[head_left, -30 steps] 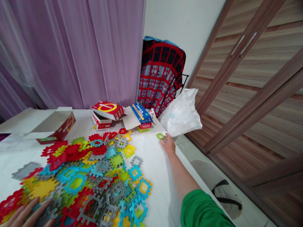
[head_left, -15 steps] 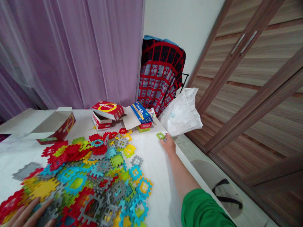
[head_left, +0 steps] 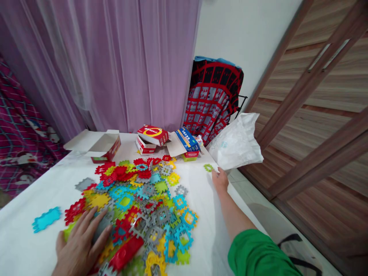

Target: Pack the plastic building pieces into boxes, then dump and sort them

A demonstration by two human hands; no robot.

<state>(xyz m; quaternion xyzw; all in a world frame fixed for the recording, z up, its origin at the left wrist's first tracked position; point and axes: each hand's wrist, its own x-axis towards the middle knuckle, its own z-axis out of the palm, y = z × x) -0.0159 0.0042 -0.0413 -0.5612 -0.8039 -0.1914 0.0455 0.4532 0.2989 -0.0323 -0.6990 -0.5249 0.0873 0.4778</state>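
A heap of coloured plastic interlocking tiles (head_left: 138, 199) lies on a white table (head_left: 201, 214). My left hand (head_left: 79, 245) rests flat on the near left side of the heap, fingers spread over grey and yellow tiles. My right hand (head_left: 220, 179) reaches to the far right edge of the table, fingers curled down, just short of a lone small green tile (head_left: 208, 167). It does not seem to hold the tile. A white plastic bag (head_left: 237, 143) lies right behind that hand.
Red cardboard boxes (head_left: 151, 137), a blue box (head_left: 186, 140) and an open red box (head_left: 102, 145) stand at the table's far side. A lone cyan tile (head_left: 46, 219) lies left. Purple curtains, a red-black garment on a chair (head_left: 211, 99) and wooden doors (head_left: 316, 96) are behind.
The view has swung left and pulled back, showing more of the table and a patterned cloth at left. My right hand has drawn slightly back from the green tile.
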